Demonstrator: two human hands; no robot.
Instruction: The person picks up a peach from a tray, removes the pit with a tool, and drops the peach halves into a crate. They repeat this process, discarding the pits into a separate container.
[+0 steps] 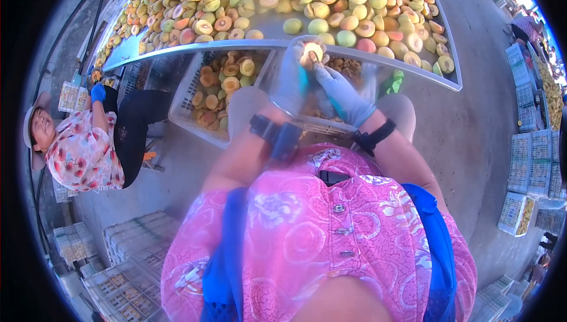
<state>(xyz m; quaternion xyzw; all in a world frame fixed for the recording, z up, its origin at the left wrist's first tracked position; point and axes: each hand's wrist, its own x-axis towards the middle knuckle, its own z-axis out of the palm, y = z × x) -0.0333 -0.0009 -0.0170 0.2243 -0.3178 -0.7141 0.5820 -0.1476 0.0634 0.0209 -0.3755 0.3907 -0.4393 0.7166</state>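
Note:
In the head view, my left hand [291, 80], in a pale glove, is closed around a peach half [313, 52] just over the near edge of the sorting table. My right hand [347, 96], gloved in pale blue, reaches in from the right with its fingers closed. Its tip meets the cut face at a dark spot; whether it grips a small tool there is hidden. Beyond both hands, many whole and halved peaches [354, 12] lie on the metal-edged table [277, 25]. Below sits a crate [188, 111] of peach halves, left of a bin of brown pits [345, 68].
A co-worker [88, 150] in a hat and blue gloves sits at the left. Stacked crates [528, 156] line the right side, and more crates [136, 236] stand at lower left. A bit of green plastic [394, 81] hangs by the bin. My knees flank the bin.

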